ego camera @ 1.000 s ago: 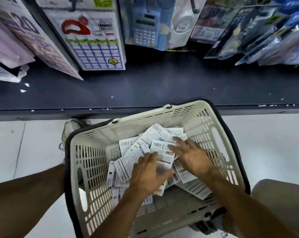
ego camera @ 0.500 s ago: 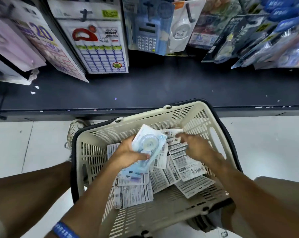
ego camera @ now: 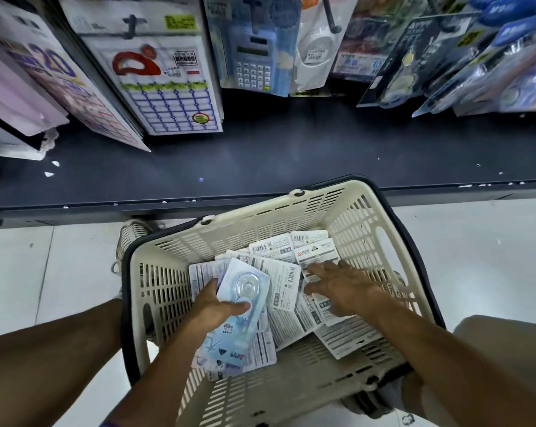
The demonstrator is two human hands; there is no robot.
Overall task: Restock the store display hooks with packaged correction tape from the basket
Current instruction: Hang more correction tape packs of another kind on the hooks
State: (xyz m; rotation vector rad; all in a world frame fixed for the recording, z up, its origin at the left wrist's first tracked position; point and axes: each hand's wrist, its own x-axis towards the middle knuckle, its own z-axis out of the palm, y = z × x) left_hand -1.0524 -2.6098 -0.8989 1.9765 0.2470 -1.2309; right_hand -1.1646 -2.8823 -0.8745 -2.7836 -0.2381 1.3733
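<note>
While the left hand grips a small stack of correction tape packs face-up near the basket's left wall, the right hand rests with fingers spread flat on loose packs lying face-down toward the basket's far right corner.

A pale-blue blister pack of correction tape lies face up atop a small stack pinched in the left hand. Just right of that grip, white barcode-backed packs lie face down, overlapping, in the cream slotted basket.
</note>
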